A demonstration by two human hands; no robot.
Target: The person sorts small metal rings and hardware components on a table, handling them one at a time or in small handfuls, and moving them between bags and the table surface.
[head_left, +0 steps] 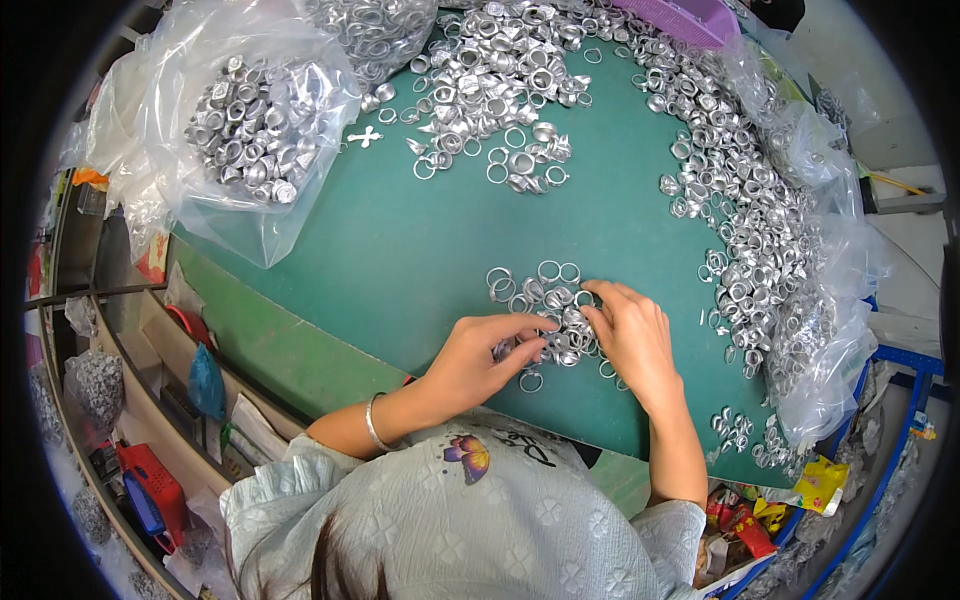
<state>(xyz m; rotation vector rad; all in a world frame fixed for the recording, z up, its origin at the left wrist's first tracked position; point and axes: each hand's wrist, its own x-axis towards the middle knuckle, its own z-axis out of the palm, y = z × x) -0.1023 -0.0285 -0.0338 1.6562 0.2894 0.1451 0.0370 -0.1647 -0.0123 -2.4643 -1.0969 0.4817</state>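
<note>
A small pile of silver-coloured metal rings (pixel 562 300) lies on the green tabletop close to my body. At its left side, my left hand (pixel 488 352) is curled, thumb and fingers around some rings (pixel 503 349) that partly show in the gap; its fingertips reach the pile. My right hand (pixel 635 335) sits at the pile's right edge, with a single ring (pixel 585 298) between thumb and index finger. The rings beneath both hands are partly hidden. A bracelet circles my left wrist.
Ahead lies a larger heap of rings (pixel 500 70), with a cross-shaped piece (pixel 365 137) to its left. An open clear plastic bag (pixel 285 225) of rings stands far left. More rings (pixel 740 230) line the right edge beside plastic sheeting. A purple basket (pixel 690 18) is at the back.
</note>
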